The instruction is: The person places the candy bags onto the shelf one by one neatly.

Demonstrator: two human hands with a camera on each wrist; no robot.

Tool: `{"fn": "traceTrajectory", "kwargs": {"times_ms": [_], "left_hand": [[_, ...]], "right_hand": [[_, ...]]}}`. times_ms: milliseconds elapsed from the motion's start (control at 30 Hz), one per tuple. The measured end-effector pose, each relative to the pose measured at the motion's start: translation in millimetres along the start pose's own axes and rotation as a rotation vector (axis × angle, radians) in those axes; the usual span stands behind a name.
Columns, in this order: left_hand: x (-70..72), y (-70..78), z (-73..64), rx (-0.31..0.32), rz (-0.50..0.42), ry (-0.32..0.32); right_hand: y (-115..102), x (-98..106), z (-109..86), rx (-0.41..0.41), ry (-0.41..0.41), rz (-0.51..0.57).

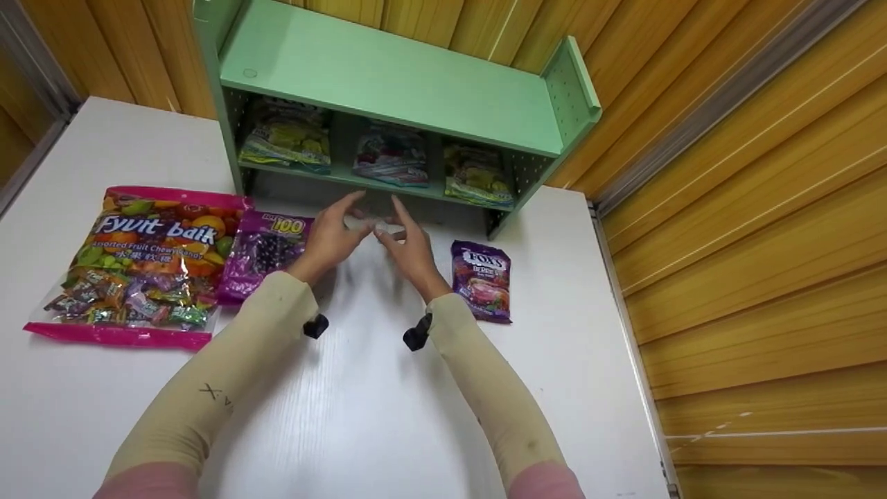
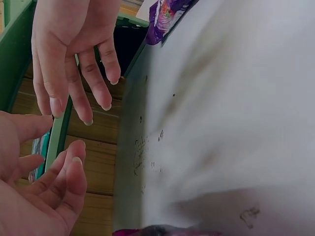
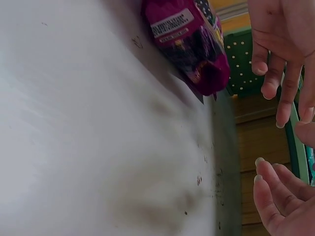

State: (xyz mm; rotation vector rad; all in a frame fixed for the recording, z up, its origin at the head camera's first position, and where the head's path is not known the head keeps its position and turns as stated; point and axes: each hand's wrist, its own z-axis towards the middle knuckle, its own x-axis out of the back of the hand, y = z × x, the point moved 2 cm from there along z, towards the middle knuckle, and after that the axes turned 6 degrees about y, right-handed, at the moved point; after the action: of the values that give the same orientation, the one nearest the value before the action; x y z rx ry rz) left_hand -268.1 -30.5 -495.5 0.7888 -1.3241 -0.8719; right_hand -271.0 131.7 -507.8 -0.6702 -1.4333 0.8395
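My left hand (image 1: 328, 239) and right hand (image 1: 411, 254) hover over the white table in front of the green shelf (image 1: 388, 76), palms facing each other. The thumbs come close together. Both wrist views show the fingers loosely bent and spread, with nothing between them. A pale patch between the thumbs in the head view is too small to make out. Just left of my left hand lies a purple candy bag marked 100 (image 1: 267, 249). To the right of my right hand lies a purple Fox's berries bag (image 1: 481, 281).
Inside the shelf sit a yellow candy bag (image 1: 287, 138) at left, a pale red-and-teal bag (image 1: 391, 156) in the middle and another yellow bag (image 1: 478, 173) at right. A large Fyvit baik candy bag (image 1: 149, 267) lies at the table's left. Wood-patterned walls (image 1: 748, 277) stand around the table.
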Motion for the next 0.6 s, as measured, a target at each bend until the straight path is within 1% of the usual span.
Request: {"fn": "traceTrajectory", "kwargs": {"times_ms": [133, 233, 467, 533, 600], "left_hand": [[7.2, -3.9, -9.2, -0.003, 0.019, 0.002], [13.0, -8.2, -15.8, -0.02, 0.029, 0.006], [27.8, -20.9, -28.8, -0.057, 0.062, 0.046], [33.9, -25.5, -32.7, -0.056, 0.074, 0.063], [41.1, -30.5, -36.8, -0.029, 0.089, 0.067]], "right_hand": [[-1.6, -8.5, -8.1, 0.007, -0.019, -0.019], [-2.0, -16.4, -13.1, 0.004, -0.041, -0.034], [-4.3, -34.9, -22.3, 0.011, -0.085, -0.029], [-5.6, -39.8, -24.9, 0.012, -0.096, -0.032], [-6.9, -44.2, -27.9, 0.009, -0.116, -0.033]]}}
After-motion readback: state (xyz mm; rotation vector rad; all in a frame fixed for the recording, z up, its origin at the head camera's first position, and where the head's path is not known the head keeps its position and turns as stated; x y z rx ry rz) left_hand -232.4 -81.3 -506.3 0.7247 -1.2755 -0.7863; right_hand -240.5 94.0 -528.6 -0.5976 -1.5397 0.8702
